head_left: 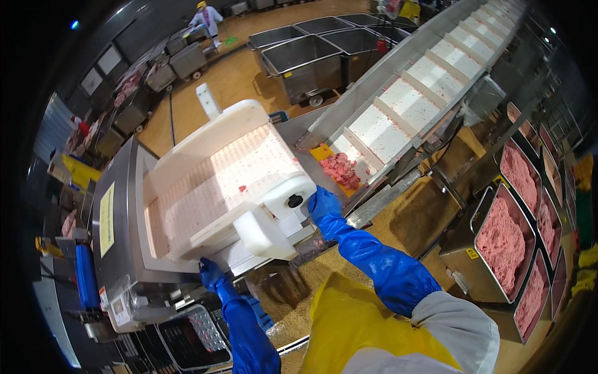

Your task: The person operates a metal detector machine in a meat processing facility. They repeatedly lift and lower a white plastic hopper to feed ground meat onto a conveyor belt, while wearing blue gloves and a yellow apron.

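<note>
In front of me a white conveyor unit (212,187) with a ridged belt and white side plates sits over a steel machine housing (118,206). Only a few pink meat scraps lie on its belt. My right hand (325,204), in a blue glove, is closed around the unit's right end, beside a black knob (294,201). My left hand (212,274), also blue-gloved, touches the unit's near left corner where it meets the steel frame; its fingers are too dark to read. Just beyond my right hand, a clump of pink ground meat (341,170) rests at the foot of an inclined conveyor (398,106).
To my right stand steel bins (458,262) heaped with ground meat. More steel carts (302,62) stand on the brown floor ahead. A person (207,22) in a white coat and yellow cap is far off at the left. A black crate (193,336) lies below my left arm.
</note>
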`<action>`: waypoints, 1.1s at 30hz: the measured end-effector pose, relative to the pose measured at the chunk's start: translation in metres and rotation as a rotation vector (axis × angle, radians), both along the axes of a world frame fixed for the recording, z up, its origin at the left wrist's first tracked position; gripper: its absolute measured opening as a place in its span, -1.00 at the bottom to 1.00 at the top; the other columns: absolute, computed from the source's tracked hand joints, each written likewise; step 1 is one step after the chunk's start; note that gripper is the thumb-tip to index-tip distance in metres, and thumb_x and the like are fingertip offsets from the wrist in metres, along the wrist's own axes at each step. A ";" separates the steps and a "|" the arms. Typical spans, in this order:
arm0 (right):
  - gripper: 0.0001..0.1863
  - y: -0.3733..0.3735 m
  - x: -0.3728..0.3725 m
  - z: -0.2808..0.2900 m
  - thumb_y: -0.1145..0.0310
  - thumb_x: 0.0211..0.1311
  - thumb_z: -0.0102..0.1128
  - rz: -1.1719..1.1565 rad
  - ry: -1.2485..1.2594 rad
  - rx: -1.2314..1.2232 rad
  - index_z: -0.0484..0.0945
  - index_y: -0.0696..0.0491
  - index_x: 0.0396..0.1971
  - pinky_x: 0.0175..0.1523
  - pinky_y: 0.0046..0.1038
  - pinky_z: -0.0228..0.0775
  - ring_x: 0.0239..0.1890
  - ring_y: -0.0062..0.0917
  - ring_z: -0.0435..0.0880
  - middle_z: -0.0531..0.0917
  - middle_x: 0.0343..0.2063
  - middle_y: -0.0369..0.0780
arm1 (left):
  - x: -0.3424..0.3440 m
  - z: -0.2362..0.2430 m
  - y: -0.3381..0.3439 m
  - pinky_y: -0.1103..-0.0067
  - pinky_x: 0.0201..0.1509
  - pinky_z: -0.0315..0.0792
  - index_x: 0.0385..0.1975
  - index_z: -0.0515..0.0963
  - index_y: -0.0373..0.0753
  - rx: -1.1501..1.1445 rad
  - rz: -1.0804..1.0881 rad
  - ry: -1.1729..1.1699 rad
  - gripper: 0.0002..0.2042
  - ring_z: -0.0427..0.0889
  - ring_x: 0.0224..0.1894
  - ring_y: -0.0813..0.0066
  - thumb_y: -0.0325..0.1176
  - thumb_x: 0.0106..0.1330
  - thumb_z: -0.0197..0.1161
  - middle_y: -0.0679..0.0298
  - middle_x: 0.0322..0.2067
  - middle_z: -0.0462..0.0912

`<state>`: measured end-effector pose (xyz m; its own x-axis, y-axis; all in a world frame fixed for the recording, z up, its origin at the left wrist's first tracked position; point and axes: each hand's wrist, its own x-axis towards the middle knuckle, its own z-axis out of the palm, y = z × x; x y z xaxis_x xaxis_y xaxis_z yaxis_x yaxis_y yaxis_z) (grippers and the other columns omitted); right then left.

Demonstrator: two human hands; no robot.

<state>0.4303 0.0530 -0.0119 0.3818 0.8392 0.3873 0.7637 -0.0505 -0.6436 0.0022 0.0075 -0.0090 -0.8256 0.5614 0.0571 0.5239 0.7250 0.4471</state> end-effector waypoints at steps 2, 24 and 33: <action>-0.74 0.003 -0.007 0.006 0.32 0.28 0.11 0.015 0.059 0.066 0.60 0.10 -0.10 -0.13 0.00 0.52 -0.22 0.08 0.66 0.70 -0.26 0.06 | -0.015 -0.004 -0.003 0.04 0.00 0.54 -0.27 0.73 -0.34 0.006 0.000 0.011 -0.22 0.68 -0.13 -0.27 0.34 0.43 -0.21 -0.13 -0.23 0.73; -0.69 0.000 -0.008 0.014 0.28 0.27 0.12 0.048 0.010 -0.022 0.61 0.10 -0.07 -0.08 -0.03 0.54 -0.20 0.00 0.69 0.71 -0.23 0.01 | -0.013 0.002 -0.009 0.05 0.06 0.53 -0.20 0.71 -0.38 0.069 0.009 -0.029 -0.21 0.66 -0.05 -0.28 0.34 0.42 -0.18 -0.19 -0.18 0.71; -0.79 -0.003 -0.007 0.018 0.29 0.28 0.10 0.022 0.003 -0.074 0.60 0.05 -0.18 -0.13 -0.02 0.54 -0.24 0.00 0.68 0.71 -0.27 -0.03 | 0.000 0.016 -0.009 0.09 0.11 0.53 -0.13 0.71 -0.35 -0.045 0.000 -0.032 -0.22 0.67 -0.03 -0.22 0.32 0.45 -0.22 -0.15 -0.13 0.72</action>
<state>0.4229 0.0496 0.0061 0.3636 0.8739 0.3226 0.7634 -0.0811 -0.6408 0.0026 -0.0020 0.0069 -0.8268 0.5625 0.0054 0.5096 0.7447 0.4310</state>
